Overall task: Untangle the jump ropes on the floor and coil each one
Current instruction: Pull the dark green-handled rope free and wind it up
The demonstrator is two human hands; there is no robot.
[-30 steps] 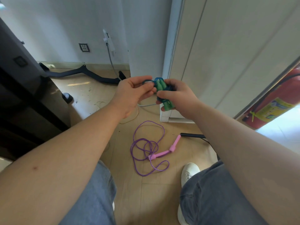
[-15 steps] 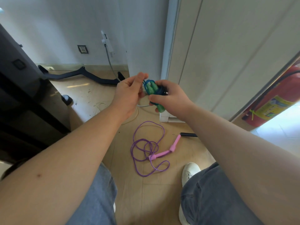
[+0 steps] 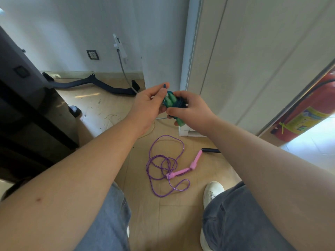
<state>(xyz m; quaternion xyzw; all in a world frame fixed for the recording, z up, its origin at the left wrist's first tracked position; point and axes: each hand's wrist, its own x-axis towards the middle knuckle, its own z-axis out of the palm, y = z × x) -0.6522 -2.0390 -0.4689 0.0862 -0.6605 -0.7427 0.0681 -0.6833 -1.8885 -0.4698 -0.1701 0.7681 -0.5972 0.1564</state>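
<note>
Left hand (image 3: 146, 109): fingers pinch the top of the green-handled rope (image 3: 170, 103).
Right hand (image 3: 193, 113): curled round the same bundled rope, held in the air.
Purple rope (image 3: 164, 166): lies in loose loops on the floor (image 3: 145, 214), its pink handles (image 3: 183, 171) touching.

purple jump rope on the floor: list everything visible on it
The thin glossy purple jump rope with two pink plastic-looking handles lies loose on the light wooden floor, not coiled: several overlapping loops, one large loop toward the wall, another toward the white shoe. The handles lie end to end; the farther tip ends beside a black tube, contact unclear. The left hand and right hand hold a green-handled blue rope above, clear of it.
</note>
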